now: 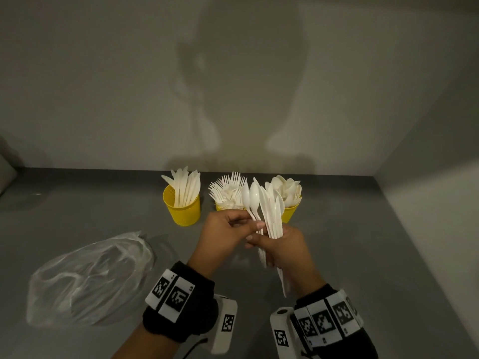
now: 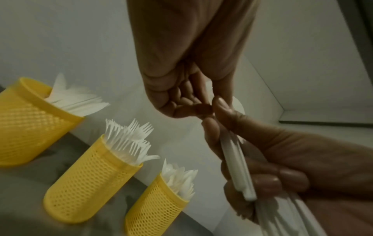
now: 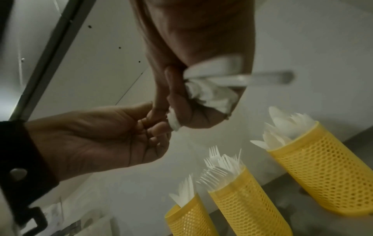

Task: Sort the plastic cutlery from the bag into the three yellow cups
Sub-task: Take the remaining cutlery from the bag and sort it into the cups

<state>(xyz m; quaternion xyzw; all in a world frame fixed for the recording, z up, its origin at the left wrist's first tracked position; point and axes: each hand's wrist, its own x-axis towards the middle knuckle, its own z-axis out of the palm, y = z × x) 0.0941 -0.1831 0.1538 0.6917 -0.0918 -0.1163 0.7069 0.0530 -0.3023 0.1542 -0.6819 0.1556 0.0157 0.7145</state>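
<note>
Three yellow mesh cups stand in a row at the back of the table: the left cup (image 1: 184,208) holds knives, the middle cup (image 2: 90,180) forks, the right cup (image 1: 290,215) spoons. In front of them my right hand (image 1: 261,248) grips an upright bundle of white knives and spoons (image 1: 270,211) by the handles. My left hand (image 1: 255,225) pinches the handles of two spoons (image 1: 251,195) at the bundle's left side. The wrist views show the left hand's fingers (image 3: 155,126) curled against the handle ends (image 3: 174,123) under the right hand (image 3: 193,102).
A crumpled clear plastic bag (image 1: 88,275) lies on the grey table (image 1: 363,255) at the left front. A wall stands close behind the cups, and another wall closes in the right side.
</note>
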